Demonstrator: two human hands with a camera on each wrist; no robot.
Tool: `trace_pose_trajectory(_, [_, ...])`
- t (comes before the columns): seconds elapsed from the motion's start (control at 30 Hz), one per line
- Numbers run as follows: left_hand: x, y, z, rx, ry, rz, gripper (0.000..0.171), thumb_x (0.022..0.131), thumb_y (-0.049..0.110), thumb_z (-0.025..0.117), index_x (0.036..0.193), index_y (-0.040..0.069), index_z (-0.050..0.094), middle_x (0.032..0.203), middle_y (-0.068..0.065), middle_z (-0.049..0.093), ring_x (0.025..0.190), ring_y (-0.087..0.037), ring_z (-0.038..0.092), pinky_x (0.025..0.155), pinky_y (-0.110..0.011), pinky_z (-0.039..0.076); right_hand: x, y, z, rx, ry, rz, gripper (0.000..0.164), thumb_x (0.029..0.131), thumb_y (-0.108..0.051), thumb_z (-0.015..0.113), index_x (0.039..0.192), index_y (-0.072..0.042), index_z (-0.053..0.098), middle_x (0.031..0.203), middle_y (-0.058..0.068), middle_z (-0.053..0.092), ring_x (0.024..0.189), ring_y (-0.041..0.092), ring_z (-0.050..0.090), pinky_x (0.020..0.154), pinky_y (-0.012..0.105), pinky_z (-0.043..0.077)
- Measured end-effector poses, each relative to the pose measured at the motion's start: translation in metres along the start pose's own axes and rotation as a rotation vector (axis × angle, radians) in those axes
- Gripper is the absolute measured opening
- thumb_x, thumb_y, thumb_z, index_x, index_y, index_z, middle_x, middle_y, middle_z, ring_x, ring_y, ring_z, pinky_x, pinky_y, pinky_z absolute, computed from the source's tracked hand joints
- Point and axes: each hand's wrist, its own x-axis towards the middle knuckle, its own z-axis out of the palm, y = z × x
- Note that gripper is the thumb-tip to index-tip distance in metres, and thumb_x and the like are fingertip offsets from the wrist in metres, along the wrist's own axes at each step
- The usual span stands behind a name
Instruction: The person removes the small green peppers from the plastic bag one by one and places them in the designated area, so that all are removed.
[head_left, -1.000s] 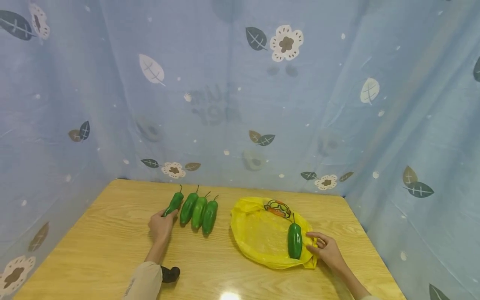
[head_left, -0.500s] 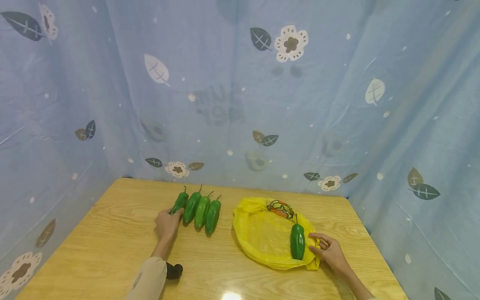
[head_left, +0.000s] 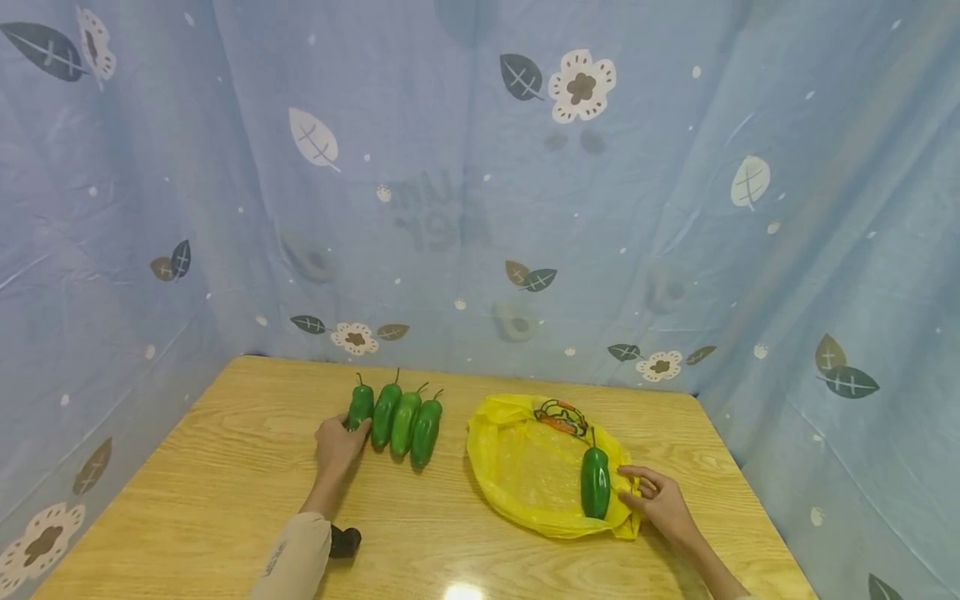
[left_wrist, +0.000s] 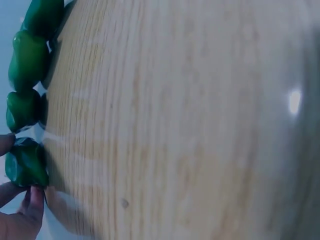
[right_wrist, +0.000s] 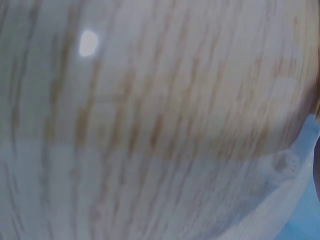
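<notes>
In the head view my left hand point(head_left: 337, 446) holds the lower end of the leftmost green chili pepper point(head_left: 361, 402). Thumb and fingers lie on either side of that pepper point(left_wrist: 26, 162) in the left wrist view. Right beside it, three more green peppers point(head_left: 406, 423) lie in a slanted row, stems pointing away. My right hand point(head_left: 660, 504) pinches the right edge of a yellow plastic bag point(head_left: 495, 492), thumb and fingertips at its rim. One green pepper point(head_left: 596, 483) lies on the bag, close to those fingertips. In the right wrist view mostly tabletop shows.
The wooden table point(head_left: 420, 542) carries everything. A blue curtain point(head_left: 420, 167) with leaves and flowers hangs behind and along both sides. A black object point(head_left: 345, 542) shows beside the left sleeve point(head_left: 296, 554). Printed orange and green artwork point(head_left: 561, 418) marks the bag's back edge.
My left hand has brought the leftmost pepper rightward against the row, turning it straighter. The right hand and bag keep their place; the head view has shifted slightly.
</notes>
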Motion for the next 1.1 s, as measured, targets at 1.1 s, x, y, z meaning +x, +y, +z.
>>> trace_pose_trajectory(1.1, [0.0024,-0.0083,-0.0040,-0.041,-0.028,0.020,0.050,0.092,0.013,0.063,0.125,-0.021,0.048,0.118,-0.038,0.055,0.107,-0.049,0.057,0.087,-0.052,0.051,-0.0010,0.0038,0.0002,0.034,-0.012,-0.013,0.046,0.084,0.001,0.071,0.126,0.009,0.056,0.138,0.029,0.044,0.131,0.049,0.033,0.102,0.047,0.040])
